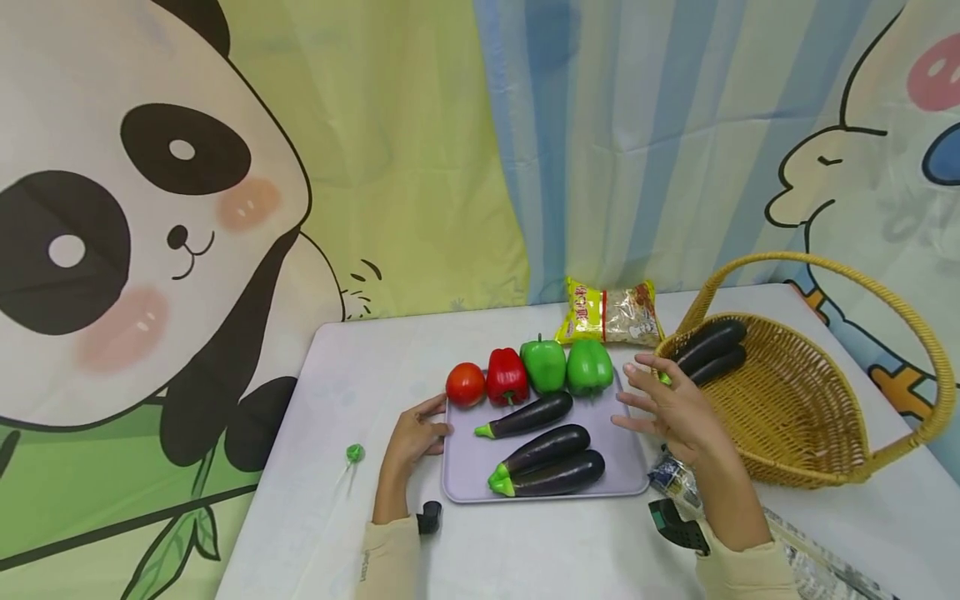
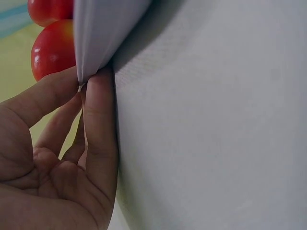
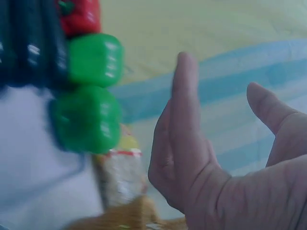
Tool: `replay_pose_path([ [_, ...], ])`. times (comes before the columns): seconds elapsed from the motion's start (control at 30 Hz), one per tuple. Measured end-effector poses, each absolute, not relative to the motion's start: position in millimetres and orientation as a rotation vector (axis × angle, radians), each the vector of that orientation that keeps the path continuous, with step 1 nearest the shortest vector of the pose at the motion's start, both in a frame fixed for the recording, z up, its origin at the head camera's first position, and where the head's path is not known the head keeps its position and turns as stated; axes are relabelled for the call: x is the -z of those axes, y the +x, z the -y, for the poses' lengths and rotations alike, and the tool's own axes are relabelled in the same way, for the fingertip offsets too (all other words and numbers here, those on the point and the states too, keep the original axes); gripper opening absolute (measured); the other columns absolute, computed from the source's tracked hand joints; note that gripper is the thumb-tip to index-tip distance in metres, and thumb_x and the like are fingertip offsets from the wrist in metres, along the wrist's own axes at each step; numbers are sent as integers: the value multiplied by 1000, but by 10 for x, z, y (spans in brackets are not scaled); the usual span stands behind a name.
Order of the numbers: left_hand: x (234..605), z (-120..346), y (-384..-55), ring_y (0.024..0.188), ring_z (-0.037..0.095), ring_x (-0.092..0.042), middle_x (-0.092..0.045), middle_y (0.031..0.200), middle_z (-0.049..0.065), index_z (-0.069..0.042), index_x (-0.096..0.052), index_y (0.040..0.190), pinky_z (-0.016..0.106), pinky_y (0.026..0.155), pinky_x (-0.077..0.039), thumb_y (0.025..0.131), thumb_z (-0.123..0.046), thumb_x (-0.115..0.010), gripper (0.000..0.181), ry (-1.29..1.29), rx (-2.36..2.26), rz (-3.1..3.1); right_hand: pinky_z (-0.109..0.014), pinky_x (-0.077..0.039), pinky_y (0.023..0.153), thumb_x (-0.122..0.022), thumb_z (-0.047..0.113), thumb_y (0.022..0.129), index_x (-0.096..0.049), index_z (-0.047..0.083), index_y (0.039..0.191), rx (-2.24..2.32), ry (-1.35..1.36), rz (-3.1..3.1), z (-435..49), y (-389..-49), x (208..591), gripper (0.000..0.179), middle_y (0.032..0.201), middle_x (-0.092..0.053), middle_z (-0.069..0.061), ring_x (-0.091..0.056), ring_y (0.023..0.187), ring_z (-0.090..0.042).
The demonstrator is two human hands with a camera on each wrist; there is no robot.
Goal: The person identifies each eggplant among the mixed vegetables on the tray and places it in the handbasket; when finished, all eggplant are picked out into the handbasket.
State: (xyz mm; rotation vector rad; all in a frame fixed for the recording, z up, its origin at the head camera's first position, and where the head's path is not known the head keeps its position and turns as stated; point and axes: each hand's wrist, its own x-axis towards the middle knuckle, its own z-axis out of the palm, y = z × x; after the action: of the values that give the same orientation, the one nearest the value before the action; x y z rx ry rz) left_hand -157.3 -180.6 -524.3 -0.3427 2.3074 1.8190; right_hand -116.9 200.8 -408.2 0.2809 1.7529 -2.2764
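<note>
"Left hand (image 1: pixel 418 429): is it grasping anything?"

"Yes, thumb and fingers pinch the left edge of the lilac tray (image 1: pixel 467 468), low in the centre of the head view."

"And the right hand (image 1: pixel 678 408)?"

"Unclenched and free, fingers spread, near the tray's right edge and the wicker basket (image 1: pixel 802 425) at the lower right of the frame."

"What does the tray carry?"

"A tomato (image 1: pixel 466 384), a red pepper (image 1: pixel 507 377) and two green peppers (image 1: pixel 543 367) along its upper edge, three eggplants (image 1: pixel 558 473) below. Two more eggplants (image 1: pixel 711 343) lie in the basket, upper left inside."
</note>
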Motion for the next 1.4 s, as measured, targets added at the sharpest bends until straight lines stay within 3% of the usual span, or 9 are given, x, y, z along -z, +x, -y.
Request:
replay_pose_path([
  [0.23, 5237, 1811, -1599, 76, 15, -66, -63, 133, 16, -10, -62, 143, 24, 52, -56, 83, 9, -68, 63, -353, -1811, -2306, -45, -60, 87, -61, 30, 104, -10, 14, 161, 2258, 415, -1739, -1813, -1056, 4332, 78, 156, -28, -22, -65, 108, -23],
  [0.53, 5241, 1804, -1606, 76, 14, -65, -63, 133, 15, -10, -63, 142, 24, 52, -55, 83, 9, -68, 62, -368, -1804, -2306, -43, -61, 84, -65, 34, 102, -12, 15, 161, 2195, 507, -1796, -1764, -888, 4531, 82, 155, -34, -21, -62, 114, -32],
  [0.7, 5247, 1801, -1581, 76, 14, -65, -63, 133, 15, -10, -62, 143, 23, 52, -55, 84, 9, -68, 62, -379, -1788, -2318, -43, -61, 85, -66, 35, 101, -16, 14, 161, 2172, 559, -1802, -1759, -817, 4642, 81, 150, -30, -23, -57, 117, -35],
  [0.93, 5243, 1813, -1563, 75, 14, -65, -63, 134, 16, -8, -62, 143, 24, 52, -56, 82, 8, -68, 63, -365, -1798, -2318, -48, -61, 84, -69, 25, 100, -13, 10, 161, 2206, 531, -1793, -1704, -747, 4748, 84, 150, -21, -29, -49, 126, -44],
  [1.23, 5247, 1819, -1563, 72, 14, -63, -63, 134, 16, -8, -62, 143, 24, 52, -55, 82, 8, -69, 63, -368, -1797, -2307, -51, -60, 84, -69, 19, 99, -18, 7, 159, 2205, 516, -1797, -1598, -686, 4833, 80, 143, -31, -25, -49, 124, -43],
  [1.4, 5244, 1807, -1569, 70, 14, -62, -63, 133, 16, -8, -62, 142, 22, 50, -54, 82, 9, -69, 63, -356, -1809, -2294, -53, -61, 82, -70, 17, 97, -21, 4, 158, 2202, 527, -1801, -1527, -640, 4868, 79, 149, -27, -29, -37, 130, -50],
])
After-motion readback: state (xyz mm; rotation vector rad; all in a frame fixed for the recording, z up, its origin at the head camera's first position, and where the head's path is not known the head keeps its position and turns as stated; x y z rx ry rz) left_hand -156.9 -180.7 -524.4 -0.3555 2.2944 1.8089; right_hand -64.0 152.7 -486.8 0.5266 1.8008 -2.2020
